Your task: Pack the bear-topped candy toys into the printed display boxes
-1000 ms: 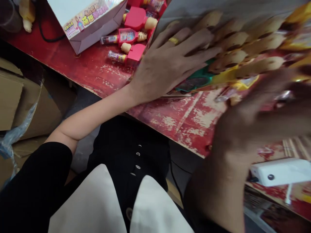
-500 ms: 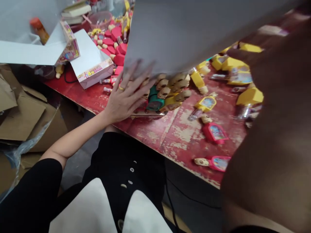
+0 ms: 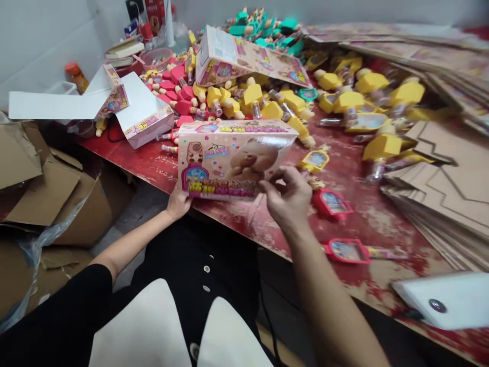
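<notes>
A printed cardboard display box [image 3: 217, 158] with a bear picture stands at the table's near edge, its lid folded down so its contents are hidden. At its lower left corner my left hand [image 3: 179, 204] grips the side, fingers partly hidden behind the card. My right hand [image 3: 290, 196] pinches the front panel near the lower right corner between thumb and fingers. To the right of the box lie a yellow toy [image 3: 316, 160] with a bear-shaped top and a red one [image 3: 333, 203]. Closer to the edge is another red toy [image 3: 348, 251] with a clear tube.
Yellow toys [image 3: 347, 102], red toys [image 3: 179, 74] and green toys [image 3: 267, 30] are heaped behind. Another printed box [image 3: 252, 53] rests on the heap. An open white-lined box [image 3: 143, 109] sits left. Flattened cardboard [image 3: 451, 178] and a white phone-like object [image 3: 454, 300] lie right.
The raised lid has come down over the toys in the box, and its printed front now shows. My left hand moved to the lower left corner; my right hand came down to the front.
</notes>
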`<action>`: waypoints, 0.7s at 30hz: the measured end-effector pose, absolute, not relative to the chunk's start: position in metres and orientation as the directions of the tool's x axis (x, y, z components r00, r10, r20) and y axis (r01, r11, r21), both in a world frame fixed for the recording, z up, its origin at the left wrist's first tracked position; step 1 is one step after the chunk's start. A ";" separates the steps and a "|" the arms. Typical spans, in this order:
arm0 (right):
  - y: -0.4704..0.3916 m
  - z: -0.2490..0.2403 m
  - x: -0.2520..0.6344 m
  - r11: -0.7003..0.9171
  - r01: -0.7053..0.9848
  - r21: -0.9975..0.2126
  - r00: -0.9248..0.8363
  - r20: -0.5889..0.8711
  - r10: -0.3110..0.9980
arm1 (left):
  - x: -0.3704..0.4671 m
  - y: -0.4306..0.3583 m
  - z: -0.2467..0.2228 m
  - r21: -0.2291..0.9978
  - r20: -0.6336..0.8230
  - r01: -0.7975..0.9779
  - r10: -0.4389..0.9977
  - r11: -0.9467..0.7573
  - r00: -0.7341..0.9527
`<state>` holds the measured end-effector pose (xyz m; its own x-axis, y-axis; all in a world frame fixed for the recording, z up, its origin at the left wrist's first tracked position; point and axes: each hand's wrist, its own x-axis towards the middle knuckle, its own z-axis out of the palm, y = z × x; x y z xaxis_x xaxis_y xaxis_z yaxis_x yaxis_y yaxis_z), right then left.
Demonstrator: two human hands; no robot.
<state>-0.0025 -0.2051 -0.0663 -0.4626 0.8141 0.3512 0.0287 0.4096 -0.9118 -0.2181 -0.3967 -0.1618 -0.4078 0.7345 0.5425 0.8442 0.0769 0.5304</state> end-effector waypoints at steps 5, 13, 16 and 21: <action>-0.195 -0.105 -0.045 0.592 0.066 -0.803 -0.179 0.574 0.799 | -0.221 -0.391 -0.179 0.433 0.616 0.899 0.707 0.063 -0.346; -0.191 -0.108 -0.038 0.588 0.114 -0.801 -0.366 0.517 0.774 | -0.223 -0.397 -0.182 0.396 0.709 0.918 0.646 -0.036 -0.281; -0.182 -0.115 -0.036 0.629 0.230 -0.743 -0.414 0.510 0.754 | -0.221 -0.394 -0.180 0.405 0.718 0.913 0.635 -0.047 -0.286; -0.174 -0.132 -0.045 0.643 0.283 -0.712 -0.267 0.585 0.765 | -0.219 -0.392 -0.175 0.408 0.733 0.907 0.629 -0.102 -0.259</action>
<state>-0.0447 -0.1743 -0.1325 -0.2672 0.7654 0.5854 0.2827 0.6431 -0.7117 -0.2194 -0.3917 -0.1752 -0.2591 0.6289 0.7330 0.9072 -0.1019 0.4081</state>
